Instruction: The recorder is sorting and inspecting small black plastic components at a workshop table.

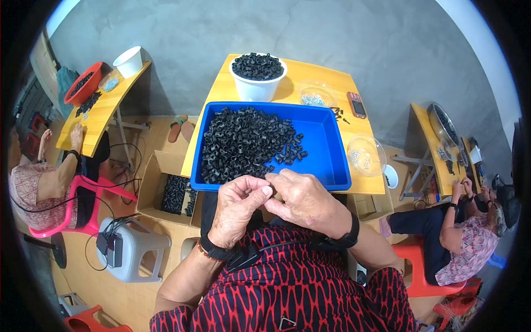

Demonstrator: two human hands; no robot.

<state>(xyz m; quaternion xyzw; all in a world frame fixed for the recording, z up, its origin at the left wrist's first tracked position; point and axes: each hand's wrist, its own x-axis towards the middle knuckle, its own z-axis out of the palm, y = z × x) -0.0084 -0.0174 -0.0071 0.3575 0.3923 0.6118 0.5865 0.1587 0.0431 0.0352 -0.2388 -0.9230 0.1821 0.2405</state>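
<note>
Dark plastic seems to be the material of the small part [271,188] pinched between the left hand [240,207] and the right hand [308,201], their fingertips closed on it and mostly hiding it. It is probably best steadied by the left thumb, with only light pressure applied by the right fingers. Just beyond both hands, loose black plastic pieces [240,141] are heaped in a blue rectangular tray [325,150].

Pink chair [94,219], pale stool [133,238]; sandals [175,131]
</note>
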